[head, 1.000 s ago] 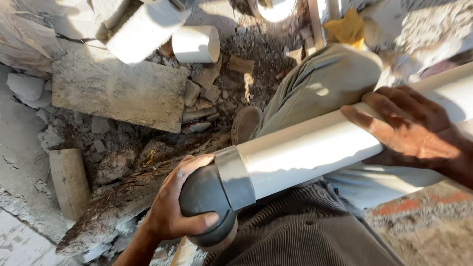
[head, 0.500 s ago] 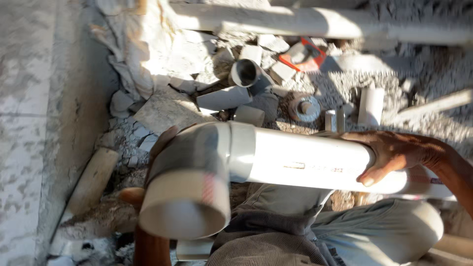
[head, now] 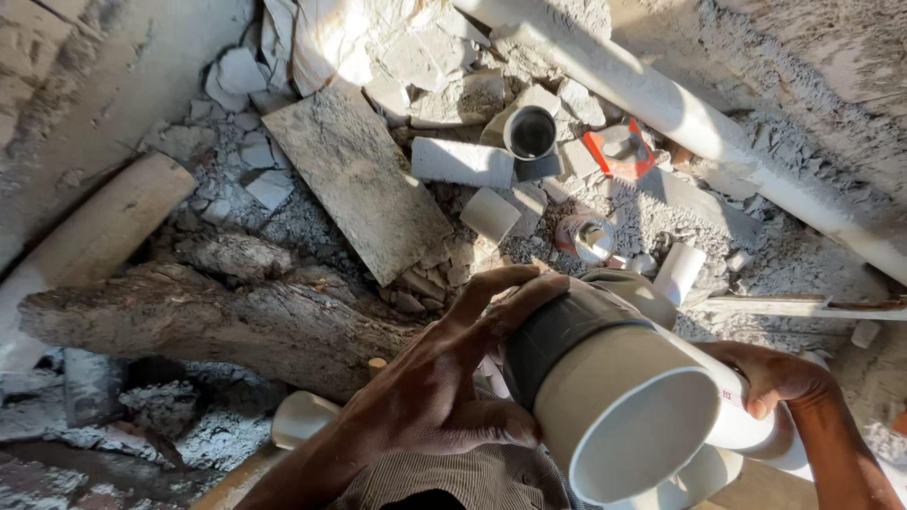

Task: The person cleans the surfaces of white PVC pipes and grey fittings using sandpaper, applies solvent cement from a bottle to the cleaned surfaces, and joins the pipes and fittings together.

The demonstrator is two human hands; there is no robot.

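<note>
The pipe (head: 737, 416) is white with a dark grey fitting (head: 557, 331). The small flat pack (head: 619, 151) is orange-red; the rubble (head: 283, 217) is pale grey.

Head view, layout. Near right: pipe fitting (head: 605, 397), open end toward the camera, on the end of a pipe (head: 746, 425) running right. Left hand (head: 444, 387) on the fitting's left side; right hand (head: 775, 378) on the pipe, right of the fitting. Left of the hands: log (head: 217, 316) lying across, near-left to centre. Far side of the log: flat slab (head: 359, 179) on rubble. Right of the slab: short pipe offcut (head: 489, 214); beyond it, small coupling (head: 531, 134), mouth up. Long pipe (head: 699, 123) runs far centre to right edge. Another pipe piece (head: 90, 246) at far left.
</note>
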